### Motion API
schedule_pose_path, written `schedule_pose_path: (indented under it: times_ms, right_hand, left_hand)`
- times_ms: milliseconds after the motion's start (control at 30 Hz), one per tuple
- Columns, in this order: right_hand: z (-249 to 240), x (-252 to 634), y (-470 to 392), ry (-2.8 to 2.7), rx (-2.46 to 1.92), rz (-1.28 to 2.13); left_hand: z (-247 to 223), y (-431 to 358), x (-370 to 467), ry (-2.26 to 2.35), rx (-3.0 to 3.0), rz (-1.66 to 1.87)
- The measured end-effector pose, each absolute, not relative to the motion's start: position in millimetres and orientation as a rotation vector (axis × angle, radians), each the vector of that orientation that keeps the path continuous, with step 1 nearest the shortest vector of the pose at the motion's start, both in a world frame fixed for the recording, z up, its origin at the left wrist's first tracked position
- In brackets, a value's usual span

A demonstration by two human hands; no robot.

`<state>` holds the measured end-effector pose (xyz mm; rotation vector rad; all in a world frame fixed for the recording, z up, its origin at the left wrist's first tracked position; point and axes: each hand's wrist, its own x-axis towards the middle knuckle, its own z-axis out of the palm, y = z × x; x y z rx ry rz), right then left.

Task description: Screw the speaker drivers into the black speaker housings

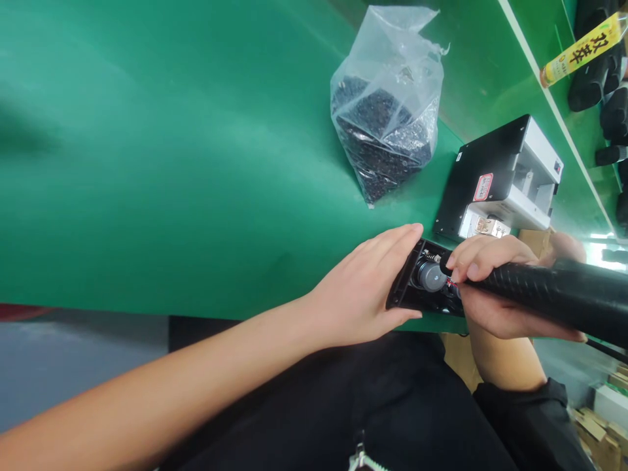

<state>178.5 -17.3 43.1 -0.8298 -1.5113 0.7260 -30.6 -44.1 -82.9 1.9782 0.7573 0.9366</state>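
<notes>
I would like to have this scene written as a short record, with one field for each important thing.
left hand: gripping the end of an open black housing
right hand: around a long black tool, its tip over the housing
inside housing: round grey part
bag: clear plastic, dark contents, on green table
machine: black and silver, beyond the hands
bottle: yellow label, far right

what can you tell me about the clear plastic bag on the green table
The clear, crinkled, thin-looking plastic bag is partly filled with many small black pieces, too small to identify. They fill its lower part; the upper part is loose and crumpled, and whether it is sealed is unclear. It rests on the green tabletop, apart from the black and silver box.
</notes>
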Motion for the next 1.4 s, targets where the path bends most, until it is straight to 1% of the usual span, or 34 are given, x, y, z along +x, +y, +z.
schedule_pose_path:
  times_ms: [167,467,700,867,1067,1167,1400]
  right_hand:
    - [43,178,-17,-1.5,-0.825,0.72]
    - [46,180,-19,-1.49,-0.814,0.766]
    - [51,181,-21,-1.483,-0.809,0.77]
    - [45,177,-18,-1.464,-0.8,0.779]
    - [27,200,5,-1.714,-0.559,0.714]
    - [26,206,8,-1.744,-0.537,0.727]
    - [27,175,-4,-1.456,-0.639,0.651]
  left_hand:
    - [-84,-44,-31,0.769,1.965,0.874]
    - [-85,-44,-30,0.755,1.986,0.973]
    - [-87,-45,-31,0.76,1.987,0.965]
    - [-85,-44,-32,0.773,1.995,0.94]
    - [-84,-43,-31,0.775,2.001,0.961]
    - [-84,-43,-30,0.774,1.998,0.964]
    - [-85,-44,-30,0.768,1.99,0.963]
